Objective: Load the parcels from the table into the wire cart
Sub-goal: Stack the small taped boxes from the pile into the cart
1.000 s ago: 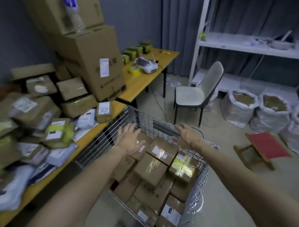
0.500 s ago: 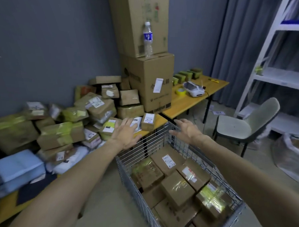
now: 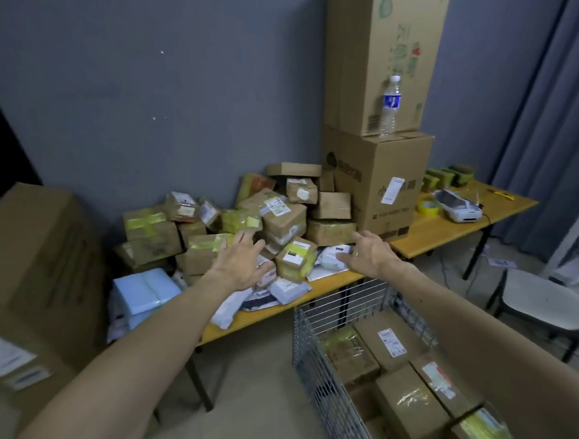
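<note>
1. While both bare arms stretch forward over the table (image 3: 262, 315), the left hand (image 3: 238, 266) holds its fingers spread wide and nearly straight, gripping nothing; whether the fingertips touch the heap of parcels (image 3: 215, 229) beneath cannot be told.
2. Right hand (image 3: 366, 252): palm down, fingers parted and slightly bent, holding nothing, above a white mailer (image 3: 329, 255).
3. A small yellow-taped parcel (image 3: 296, 259) sits on the table between the two hands.
4. The wire cart (image 3: 316, 380) stands just beside the table's front edge, under the right forearm, with brown boxes (image 3: 402, 403) lying inside.
</note>
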